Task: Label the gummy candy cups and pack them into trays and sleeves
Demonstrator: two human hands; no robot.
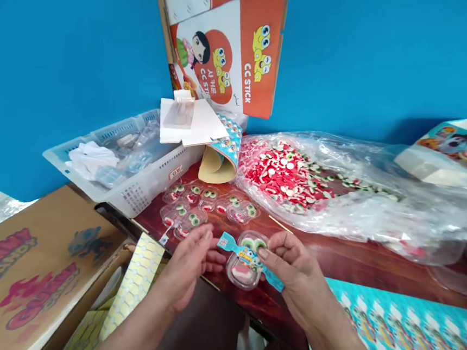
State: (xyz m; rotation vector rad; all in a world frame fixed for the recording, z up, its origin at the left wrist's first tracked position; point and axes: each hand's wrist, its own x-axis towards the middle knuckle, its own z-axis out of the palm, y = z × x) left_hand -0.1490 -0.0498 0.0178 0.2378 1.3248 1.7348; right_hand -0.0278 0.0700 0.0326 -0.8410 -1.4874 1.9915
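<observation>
A small clear plastic candy pack (243, 274) with green-and-white eye gummies and a red-and-white mouth gummy sits in front of me at the table's near edge. Across its middle lies a blue printed label (246, 255), both ends sticking out past the pack. My right hand (297, 265) pinches the label's right part, thumb on top at the pack's side. Beside the label's left end is my left hand (193, 264), fingers loosely apart and curved, holding nothing I can see. Several similar filled packs (190, 223) lie beyond it, on the left.
A large clear bag (337, 200) of loose red, white and green gummies spreads across the back. Blue label sheets (408, 326) lie at right. A plastic basket (134, 193), a label roll (218, 165) and a cardboard box (25, 266) stand left; a CC Stick carton (253, 89) stands behind.
</observation>
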